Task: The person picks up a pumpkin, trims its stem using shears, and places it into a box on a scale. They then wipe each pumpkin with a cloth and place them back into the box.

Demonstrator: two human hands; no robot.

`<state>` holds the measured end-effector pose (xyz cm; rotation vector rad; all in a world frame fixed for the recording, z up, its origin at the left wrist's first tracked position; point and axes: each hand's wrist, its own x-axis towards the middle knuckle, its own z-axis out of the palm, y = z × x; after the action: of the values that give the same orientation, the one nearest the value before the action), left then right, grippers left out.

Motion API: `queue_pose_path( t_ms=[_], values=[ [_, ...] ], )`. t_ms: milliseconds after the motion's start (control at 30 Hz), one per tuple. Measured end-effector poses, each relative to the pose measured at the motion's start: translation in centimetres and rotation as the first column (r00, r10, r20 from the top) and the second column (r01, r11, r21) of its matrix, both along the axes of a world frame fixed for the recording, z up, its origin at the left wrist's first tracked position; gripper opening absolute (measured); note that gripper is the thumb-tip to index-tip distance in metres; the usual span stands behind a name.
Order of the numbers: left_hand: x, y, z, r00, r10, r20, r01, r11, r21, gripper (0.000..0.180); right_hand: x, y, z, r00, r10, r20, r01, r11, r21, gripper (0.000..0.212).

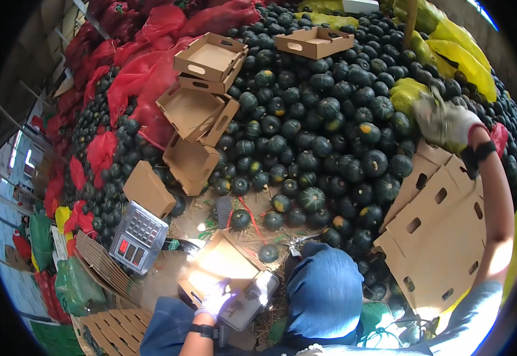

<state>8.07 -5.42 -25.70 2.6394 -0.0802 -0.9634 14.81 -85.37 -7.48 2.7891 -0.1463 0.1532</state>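
Observation:
My left hand [216, 298], in a pale glove, is at the near edge of an open cardboard tray [223, 261]. Strong sunlight washes out its fingers, so their grip is unclear. Under the tray's right side shows a grey, flat-topped device [249, 302]. Far to the right, my outstretched right hand [445, 121], in a whitish glove with a red cuff, is over the heap of dark green squashes [329, 107]. Motion smears its fingers, and whether anything is in them cannot be made out. Beside it lies a yellow net bag [408, 95].
A digital scale display [140, 237] stands left of the tray. Open cardboard trays [211, 56] sit on the heap, with red net sacks [146, 77] behind. Flattened cardboard blanks [436, 231] lean at right. A person in a blue head covering [324, 291] is close in front.

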Motion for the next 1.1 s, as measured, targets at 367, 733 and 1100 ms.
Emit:
queue_pose_path(
  t_ms=[367,733,1100],
  values=[
    [-6.7,-1.0,-7.5,0.987,-0.09,-0.131,0.122,0.958,0.261,0.049,8.4,36.4,-20.5,0.904,0.121,-0.409,0.21,0.709,0.674,0.072],
    [0.6,-3.7,-2.3,0.561,0.713,-0.421,-0.606,0.008,-0.796,0.075,8.5,50.9,-22.4,0.621,0.756,0.205,0.149,-0.371,0.916,0.08],
    [4.4,2.2,-10.9,0.871,0.294,0.394,-0.266,0.956,-0.124,0.093,14.5,50.5,-29.4,0.883,-0.002,-0.469,0.456,-0.228,0.86,0.053]
  ],
)
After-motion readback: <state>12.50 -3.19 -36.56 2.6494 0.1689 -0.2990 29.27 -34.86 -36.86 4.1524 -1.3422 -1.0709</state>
